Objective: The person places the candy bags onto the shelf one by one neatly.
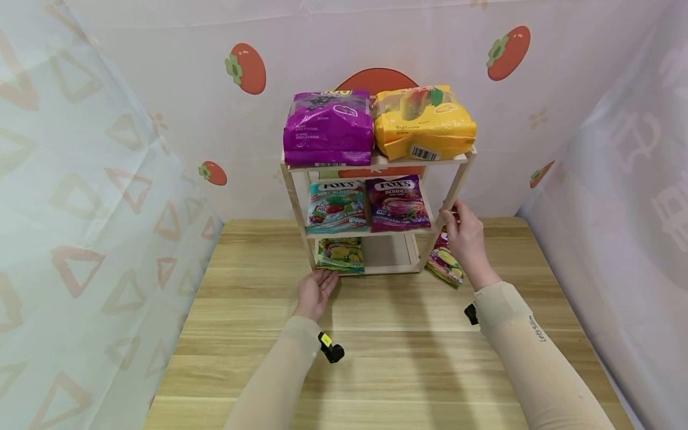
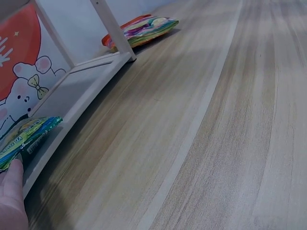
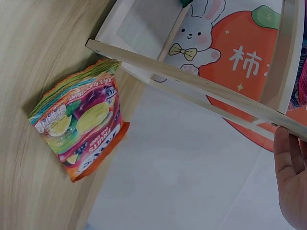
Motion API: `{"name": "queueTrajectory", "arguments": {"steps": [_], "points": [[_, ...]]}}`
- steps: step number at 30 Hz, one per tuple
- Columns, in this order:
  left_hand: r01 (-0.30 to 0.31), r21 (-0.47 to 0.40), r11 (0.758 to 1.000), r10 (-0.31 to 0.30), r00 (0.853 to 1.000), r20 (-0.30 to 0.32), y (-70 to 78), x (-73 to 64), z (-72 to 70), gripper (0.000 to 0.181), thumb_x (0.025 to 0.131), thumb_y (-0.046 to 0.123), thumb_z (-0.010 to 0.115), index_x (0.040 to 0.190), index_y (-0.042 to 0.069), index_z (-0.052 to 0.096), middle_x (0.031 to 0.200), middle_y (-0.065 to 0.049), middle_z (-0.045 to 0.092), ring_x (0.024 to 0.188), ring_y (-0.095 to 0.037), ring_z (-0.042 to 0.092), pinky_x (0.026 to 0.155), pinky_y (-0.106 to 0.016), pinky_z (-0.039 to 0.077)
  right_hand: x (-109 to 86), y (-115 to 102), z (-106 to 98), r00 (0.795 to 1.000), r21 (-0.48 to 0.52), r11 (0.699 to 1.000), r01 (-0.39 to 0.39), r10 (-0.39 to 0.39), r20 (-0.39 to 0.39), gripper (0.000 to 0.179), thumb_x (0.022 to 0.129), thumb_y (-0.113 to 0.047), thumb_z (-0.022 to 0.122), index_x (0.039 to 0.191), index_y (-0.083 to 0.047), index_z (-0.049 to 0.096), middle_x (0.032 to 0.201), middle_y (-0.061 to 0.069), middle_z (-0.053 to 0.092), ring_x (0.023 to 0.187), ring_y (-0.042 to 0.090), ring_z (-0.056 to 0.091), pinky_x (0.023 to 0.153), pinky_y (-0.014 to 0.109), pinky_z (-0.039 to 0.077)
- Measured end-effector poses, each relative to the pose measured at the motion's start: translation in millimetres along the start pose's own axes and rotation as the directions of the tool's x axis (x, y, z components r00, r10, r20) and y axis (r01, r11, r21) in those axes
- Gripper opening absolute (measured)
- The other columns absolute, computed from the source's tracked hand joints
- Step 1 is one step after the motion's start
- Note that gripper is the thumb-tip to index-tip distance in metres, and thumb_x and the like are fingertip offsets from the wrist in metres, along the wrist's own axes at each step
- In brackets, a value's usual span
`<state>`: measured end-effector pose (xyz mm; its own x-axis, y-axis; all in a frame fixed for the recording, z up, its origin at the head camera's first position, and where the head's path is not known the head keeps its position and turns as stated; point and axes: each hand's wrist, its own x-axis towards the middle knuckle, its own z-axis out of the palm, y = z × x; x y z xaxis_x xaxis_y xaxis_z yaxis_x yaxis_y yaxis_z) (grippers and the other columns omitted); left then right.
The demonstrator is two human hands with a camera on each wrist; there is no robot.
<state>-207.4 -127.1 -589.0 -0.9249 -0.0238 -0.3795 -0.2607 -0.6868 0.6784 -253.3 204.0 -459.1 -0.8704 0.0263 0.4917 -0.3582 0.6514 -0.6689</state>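
Note:
A small three-tier wooden rack (image 1: 386,270) stands on the table. My left hand (image 1: 317,292) is at its lower left front corner, fingers fairly straight and touching the bottom edge by a green candy bag (image 1: 340,254); in the left wrist view a finger (image 2: 14,179) meets that bag. With thumb and fingers, my right hand (image 1: 466,236) holds the rack's right front post around middle-shelf height. Part of that grip is hidden in the right wrist view, where the fingers (image 3: 284,158) reach the post. Beside the rack's right foot lies a fruit candy bag (image 3: 84,120).
A purple bag (image 1: 329,131) and a yellow bag (image 1: 424,122) sit on the top tier. A teal mint candy bag (image 1: 335,209) and a purple berries candy bag (image 1: 399,206) lean on the middle tier. A printed cloth backdrop (image 1: 322,36) encloses the wooden table (image 1: 376,364).

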Motion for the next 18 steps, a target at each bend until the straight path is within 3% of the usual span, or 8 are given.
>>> {"name": "queueTrajectory", "arguments": {"steps": [12, 18], "points": [[0.036, -0.003, 0.999, -0.036, 0.998, 0.059, 2.6, 0.8, -3.1, 0.056, 0.109, 0.001, 0.028, 0.158, -0.011, 0.003, 0.163, -0.034, 0.015, 0.149, -0.045, 0.029, 0.123, -0.046, 0.032, -0.1, -0.6, -0.1, 1.000, 0.018, 1.000, -0.011, 0.011, 0.011, 0.031, 0.110, -0.019, 0.046, 0.123, 0.008, 0.055, 0.109, 0.028, 0.064, 0.095, 0.043, 0.068, 0.076, 0.055, 0.061], [0.051, 0.049, 0.997, -0.055, 0.995, 0.081, 5.2, -0.4, -5.9, 0.055, 0.110, 0.003, 0.029, 0.157, -0.012, 0.006, 0.161, -0.037, 0.017, 0.150, -0.046, 0.027, 0.124, -0.048, 0.029, -0.5, -0.7, -0.9, 1.000, 0.020, 1.000, -0.008, 0.008, 0.009, 0.030, 0.110, -0.019, 0.048, 0.122, 0.007, 0.056, 0.108, 0.028, 0.065, 0.094, 0.043, 0.068, 0.076, 0.055, 0.061]]}}
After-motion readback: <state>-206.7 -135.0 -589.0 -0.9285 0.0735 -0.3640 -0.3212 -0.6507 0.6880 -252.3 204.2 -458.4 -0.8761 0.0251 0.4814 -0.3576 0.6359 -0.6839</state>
